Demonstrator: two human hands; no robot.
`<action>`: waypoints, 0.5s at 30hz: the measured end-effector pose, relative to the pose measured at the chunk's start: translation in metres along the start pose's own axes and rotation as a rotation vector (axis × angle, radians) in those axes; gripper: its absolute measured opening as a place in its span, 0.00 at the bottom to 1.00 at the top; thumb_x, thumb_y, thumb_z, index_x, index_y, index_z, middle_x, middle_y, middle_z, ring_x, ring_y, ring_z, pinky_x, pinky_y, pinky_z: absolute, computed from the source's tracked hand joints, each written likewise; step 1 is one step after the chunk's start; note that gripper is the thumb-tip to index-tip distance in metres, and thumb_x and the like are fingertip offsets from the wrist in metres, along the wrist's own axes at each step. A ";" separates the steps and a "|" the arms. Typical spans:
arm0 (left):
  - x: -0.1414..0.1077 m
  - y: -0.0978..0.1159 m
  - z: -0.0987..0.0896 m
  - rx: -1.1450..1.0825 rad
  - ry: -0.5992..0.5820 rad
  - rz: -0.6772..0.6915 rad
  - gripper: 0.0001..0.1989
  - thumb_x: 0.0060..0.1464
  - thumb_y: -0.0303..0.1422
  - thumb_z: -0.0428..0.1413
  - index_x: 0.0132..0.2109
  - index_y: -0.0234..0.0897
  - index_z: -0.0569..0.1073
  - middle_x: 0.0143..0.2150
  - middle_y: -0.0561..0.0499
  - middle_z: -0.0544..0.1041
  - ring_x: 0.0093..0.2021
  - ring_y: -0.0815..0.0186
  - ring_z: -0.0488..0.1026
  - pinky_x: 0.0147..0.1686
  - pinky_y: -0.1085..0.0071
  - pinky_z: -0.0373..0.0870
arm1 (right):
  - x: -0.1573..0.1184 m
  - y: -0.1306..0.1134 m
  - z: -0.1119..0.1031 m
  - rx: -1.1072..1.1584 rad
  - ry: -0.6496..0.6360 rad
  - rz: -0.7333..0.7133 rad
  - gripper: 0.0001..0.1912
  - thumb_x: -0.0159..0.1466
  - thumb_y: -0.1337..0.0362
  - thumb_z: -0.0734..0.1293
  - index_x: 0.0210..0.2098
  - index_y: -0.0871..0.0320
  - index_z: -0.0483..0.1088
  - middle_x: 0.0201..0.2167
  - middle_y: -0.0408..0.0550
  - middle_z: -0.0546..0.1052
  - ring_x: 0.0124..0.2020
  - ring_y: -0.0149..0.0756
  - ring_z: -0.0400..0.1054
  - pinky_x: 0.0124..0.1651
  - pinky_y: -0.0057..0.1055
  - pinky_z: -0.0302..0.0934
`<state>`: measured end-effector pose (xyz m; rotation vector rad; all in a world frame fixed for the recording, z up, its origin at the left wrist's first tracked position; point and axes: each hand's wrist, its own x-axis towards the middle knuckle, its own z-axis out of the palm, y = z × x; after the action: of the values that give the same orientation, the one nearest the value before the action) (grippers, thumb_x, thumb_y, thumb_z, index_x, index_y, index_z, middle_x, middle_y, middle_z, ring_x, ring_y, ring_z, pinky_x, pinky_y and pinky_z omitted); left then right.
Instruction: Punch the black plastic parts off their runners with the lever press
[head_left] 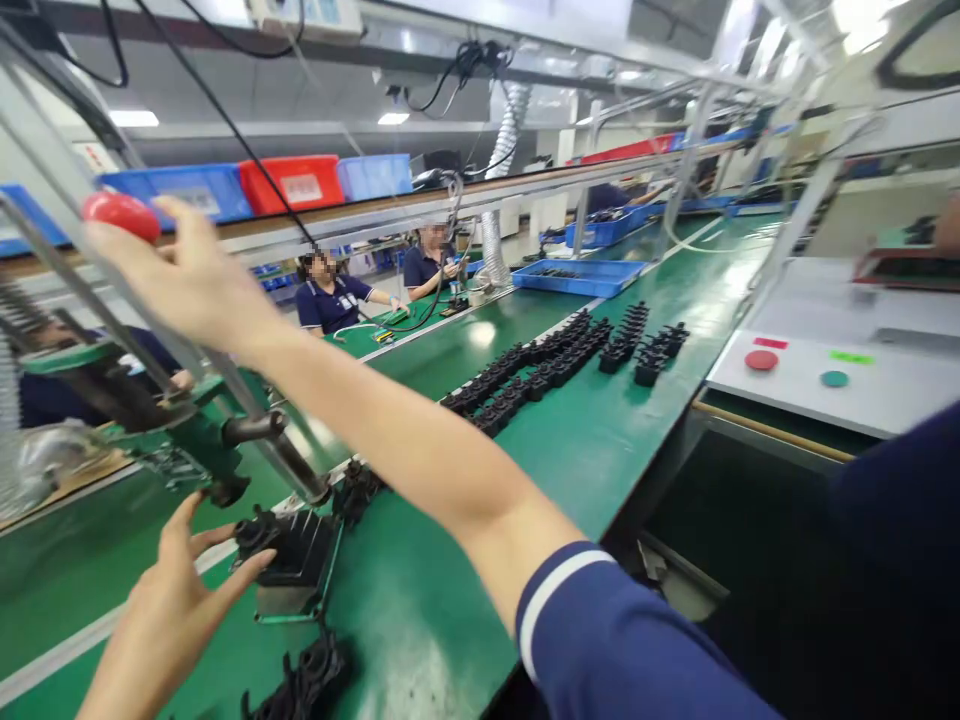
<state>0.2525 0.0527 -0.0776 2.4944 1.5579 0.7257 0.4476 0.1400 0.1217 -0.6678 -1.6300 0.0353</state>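
Note:
At the left stands a green hand press (202,440) with bare metal columns. My right hand (180,270) reaches up across the view and is closed round the red ball knob (121,214) of its lever. Below the press head, a black plastic part (262,540) sits on a dark block fixture (300,555). My left hand (172,590) has its thumb and fingers at two sides of that part, seemingly steadying it. More black parts (304,680) lie just in front of the fixture, and others (356,490) lie behind it.
Rows of black parts (536,370) run along the green bench (420,560). A blue tray (577,278) lies further back. Blue and red bins (291,185) line a shelf above. Two people sit across the line. A white table (810,340) stands at right.

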 end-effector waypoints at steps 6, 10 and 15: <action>-0.082 0.065 0.044 0.016 -0.072 0.313 0.34 0.54 0.36 0.62 0.63 0.38 0.57 0.52 0.43 0.78 0.52 0.52 0.74 0.53 0.51 0.66 | -0.184 -0.070 -0.106 -0.047 0.102 0.194 0.16 0.68 0.56 0.62 0.54 0.53 0.64 0.49 0.44 0.71 0.51 0.30 0.67 0.58 0.31 0.63; -0.104 0.093 0.075 0.072 -0.262 0.212 0.40 0.49 0.31 0.67 0.65 0.39 0.57 0.49 0.45 0.80 0.58 0.52 0.70 0.58 0.49 0.60 | -0.311 -0.066 -0.119 -0.255 -0.215 0.461 0.11 0.65 0.55 0.66 0.44 0.53 0.71 0.43 0.47 0.74 0.44 0.35 0.70 0.51 0.33 0.67; -0.119 0.077 0.057 0.103 -0.250 0.184 0.43 0.49 0.43 0.67 0.67 0.43 0.57 0.59 0.44 0.74 0.68 0.49 0.56 0.61 0.48 0.57 | -0.383 -0.051 -0.090 -0.244 -0.569 0.692 0.26 0.60 0.48 0.68 0.55 0.49 0.69 0.54 0.50 0.71 0.42 0.36 0.72 0.47 0.34 0.71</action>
<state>0.2982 -0.0776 -0.1412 2.7043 1.3249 0.3410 0.5167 -0.1012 -0.1857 -1.4889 -1.8714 0.5804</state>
